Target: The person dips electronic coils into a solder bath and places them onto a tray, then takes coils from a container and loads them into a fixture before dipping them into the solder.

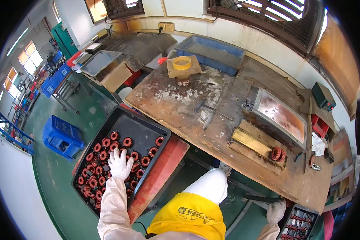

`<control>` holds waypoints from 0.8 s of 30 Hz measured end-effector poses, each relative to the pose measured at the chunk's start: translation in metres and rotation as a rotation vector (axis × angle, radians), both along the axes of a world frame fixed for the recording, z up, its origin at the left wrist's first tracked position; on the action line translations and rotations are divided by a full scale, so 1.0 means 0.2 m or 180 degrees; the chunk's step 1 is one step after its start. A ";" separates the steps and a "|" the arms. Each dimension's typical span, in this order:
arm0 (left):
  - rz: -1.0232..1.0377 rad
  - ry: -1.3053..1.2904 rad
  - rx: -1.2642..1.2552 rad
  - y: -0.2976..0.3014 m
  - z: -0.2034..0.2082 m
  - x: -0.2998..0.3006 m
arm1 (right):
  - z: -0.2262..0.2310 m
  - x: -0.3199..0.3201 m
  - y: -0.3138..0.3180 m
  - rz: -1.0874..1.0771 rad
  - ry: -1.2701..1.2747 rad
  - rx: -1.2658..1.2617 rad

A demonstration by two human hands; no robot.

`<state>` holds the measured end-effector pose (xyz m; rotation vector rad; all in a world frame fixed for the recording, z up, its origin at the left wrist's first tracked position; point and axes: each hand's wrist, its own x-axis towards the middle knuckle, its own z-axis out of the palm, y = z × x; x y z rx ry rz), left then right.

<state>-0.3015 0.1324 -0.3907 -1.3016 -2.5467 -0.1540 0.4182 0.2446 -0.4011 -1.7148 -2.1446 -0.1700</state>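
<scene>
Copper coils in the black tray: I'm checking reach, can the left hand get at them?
Likely yes: the left hand is at the copper coils; the black tray has no lid.

A worn wooden counter [162, 107], its top stained and blotched with pale patches, stands along a white wall [186, 10] in a workshop with a green floor [52, 172]. Daylight shows between the slats of a dark-framed window [264, 15] above. At left, a blue plastic stool [63, 137] sits on the floor; farther back, a tube light [17, 42] glows near bright windows [30, 58].
</scene>
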 end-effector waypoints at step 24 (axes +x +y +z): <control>-0.0048 -0.1264 -0.1675 0.21 0.37 -0.14 | -0.05 0.04 0.00 0.0061 -0.0181 0.0043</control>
